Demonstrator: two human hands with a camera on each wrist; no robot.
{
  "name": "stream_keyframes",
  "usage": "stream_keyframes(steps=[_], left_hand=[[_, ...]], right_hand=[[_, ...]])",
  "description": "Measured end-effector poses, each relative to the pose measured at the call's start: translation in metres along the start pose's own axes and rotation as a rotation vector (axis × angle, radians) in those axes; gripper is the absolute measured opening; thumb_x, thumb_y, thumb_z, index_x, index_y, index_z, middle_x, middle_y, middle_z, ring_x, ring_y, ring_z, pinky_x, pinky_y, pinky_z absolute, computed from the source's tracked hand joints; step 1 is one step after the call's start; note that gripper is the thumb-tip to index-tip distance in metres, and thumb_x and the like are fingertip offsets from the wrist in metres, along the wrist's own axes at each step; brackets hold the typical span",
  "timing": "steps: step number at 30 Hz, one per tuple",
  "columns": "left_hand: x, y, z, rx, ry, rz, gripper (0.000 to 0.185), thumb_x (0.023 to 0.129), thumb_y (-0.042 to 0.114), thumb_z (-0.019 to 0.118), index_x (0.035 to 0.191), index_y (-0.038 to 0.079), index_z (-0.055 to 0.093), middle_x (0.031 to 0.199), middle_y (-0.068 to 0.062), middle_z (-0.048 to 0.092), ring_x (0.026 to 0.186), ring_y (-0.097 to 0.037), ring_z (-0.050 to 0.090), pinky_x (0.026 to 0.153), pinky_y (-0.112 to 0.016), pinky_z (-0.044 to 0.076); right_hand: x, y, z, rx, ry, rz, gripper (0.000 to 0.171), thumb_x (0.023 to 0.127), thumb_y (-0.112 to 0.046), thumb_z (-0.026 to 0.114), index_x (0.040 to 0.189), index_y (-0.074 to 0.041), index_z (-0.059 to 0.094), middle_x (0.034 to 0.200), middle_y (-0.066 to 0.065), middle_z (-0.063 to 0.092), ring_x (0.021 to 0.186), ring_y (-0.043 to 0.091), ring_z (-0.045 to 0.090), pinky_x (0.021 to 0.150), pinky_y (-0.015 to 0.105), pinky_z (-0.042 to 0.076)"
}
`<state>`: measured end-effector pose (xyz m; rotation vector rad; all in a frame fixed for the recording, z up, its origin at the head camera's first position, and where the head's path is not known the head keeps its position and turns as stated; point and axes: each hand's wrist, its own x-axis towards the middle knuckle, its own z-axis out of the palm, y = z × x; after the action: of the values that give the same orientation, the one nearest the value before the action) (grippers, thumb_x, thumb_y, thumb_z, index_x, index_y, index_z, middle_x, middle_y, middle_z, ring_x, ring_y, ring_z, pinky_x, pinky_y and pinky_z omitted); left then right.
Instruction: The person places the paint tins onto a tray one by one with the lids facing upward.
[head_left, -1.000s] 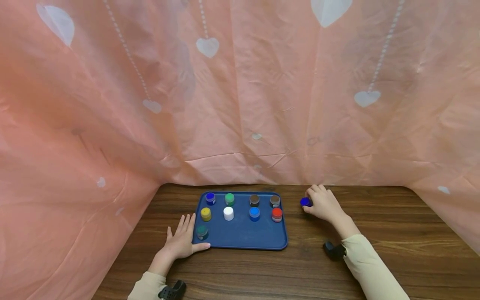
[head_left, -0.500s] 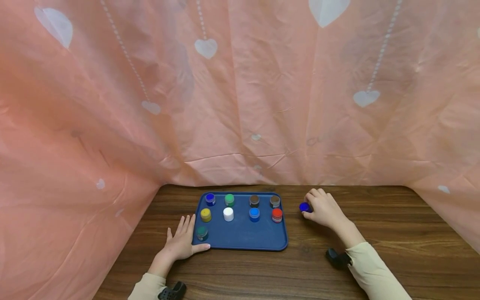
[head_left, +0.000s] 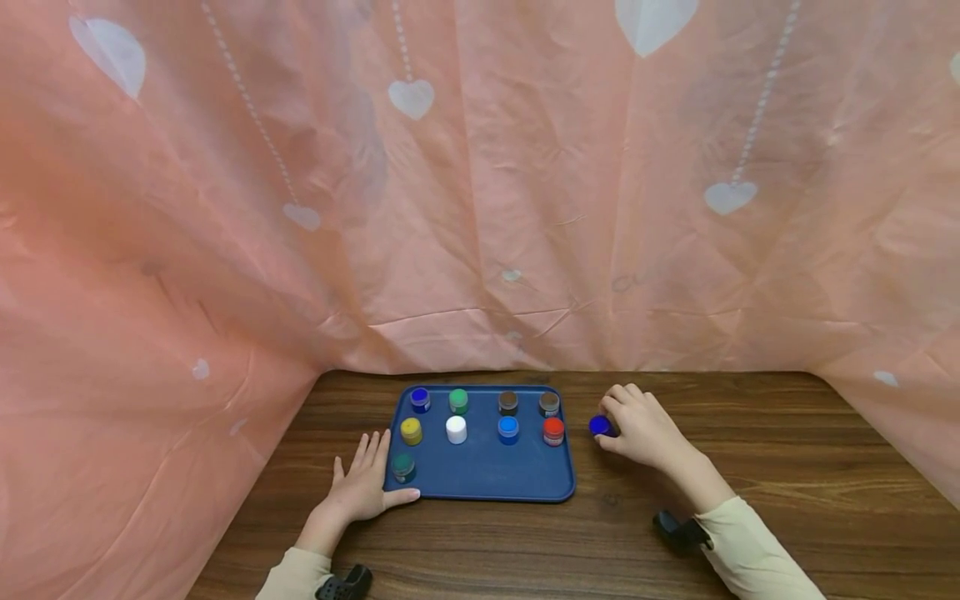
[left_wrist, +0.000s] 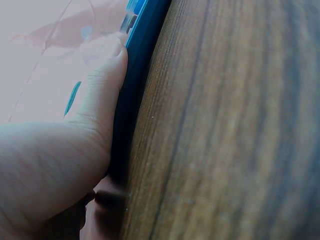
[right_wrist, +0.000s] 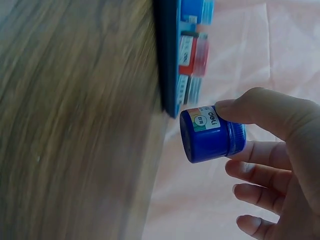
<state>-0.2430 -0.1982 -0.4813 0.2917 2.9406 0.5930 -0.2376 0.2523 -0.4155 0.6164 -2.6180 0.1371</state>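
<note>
Between thumb and fingers, my right hand (head_left: 643, 429) pinches a dark blue paint jar (right_wrist: 210, 132) with a "deli" label, right of the tray; the right wrist view shows it off the table. My left hand (head_left: 362, 486) lies at the near left corner of the blue tray (head_left: 487, 479), fingers straight along its left edge and thumb on the front rim. On the tray stand a dark blue jar (head_left: 421, 400), a green jar (head_left: 458, 401), a yellow jar (head_left: 411, 431), a white jar (head_left: 456, 430), a blue jar (head_left: 508, 430), a red jar (head_left: 553, 432) and a dark green jar (head_left: 403, 467).
Two brown-lidded jars, one a dark brown jar (head_left: 508, 403) and one a greyish brown jar (head_left: 549, 404), stand in the tray's back row. The wooden table (head_left: 780, 467) reaches back to a pink curtain (head_left: 480, 250) with white hearts, which also hangs along both sides.
My right hand has moved slightly toward me and to the left, carrying the dark blue paint jar closer to the tray. The left hand and the jars on the tray stay put.
</note>
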Motion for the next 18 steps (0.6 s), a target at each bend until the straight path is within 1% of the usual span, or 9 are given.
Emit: stream_keyframes(steps=[5, 12, 18], left_hand=[[0.0, 0.0, 0.001, 0.004, 0.0, 0.003, 0.127, 0.07, 0.08, 0.062, 0.158, 0.008, 0.007, 0.163, -0.022, 0.011, 0.152, -0.038, 0.001, 0.106, -0.078, -0.002], [0.0, 0.0, 0.001, 0.005, 0.002, 0.005, 0.126, 0.07, 0.08, 0.062, 0.158, 0.007, 0.007, 0.163, -0.022, 0.011, 0.152, -0.039, 0.001, 0.106, -0.078, -0.002], [0.001, -0.001, 0.002, 0.011, 0.013, 0.008, 0.127, 0.07, 0.08, 0.062, 0.158, 0.007, 0.009, 0.162, -0.023, 0.011, 0.152, -0.039, 0.001, 0.106, -0.079, -0.001]], right_hand=[[0.0, -0.012, -0.004, 0.006, 0.006, -0.026, 0.031, 0.069, -0.031, 0.082, 0.082, -0.013, 0.061, 0.091, 0.001, 0.056, 0.086, 0.021, 0.05, 0.067, 0.034, 0.037], [0.002, -0.025, -0.008, 0.017, 0.044, -0.08, 0.032, 0.068, -0.032, 0.084, 0.081, -0.013, 0.061, 0.091, 0.0, 0.056, 0.086, 0.021, 0.05, 0.067, 0.033, 0.038], [0.004, -0.034, -0.009, 0.039, 0.024, -0.099, 0.032, 0.069, -0.034, 0.083, 0.083, -0.014, 0.062, 0.091, -0.001, 0.056, 0.085, 0.019, 0.049, 0.068, 0.032, 0.038]])
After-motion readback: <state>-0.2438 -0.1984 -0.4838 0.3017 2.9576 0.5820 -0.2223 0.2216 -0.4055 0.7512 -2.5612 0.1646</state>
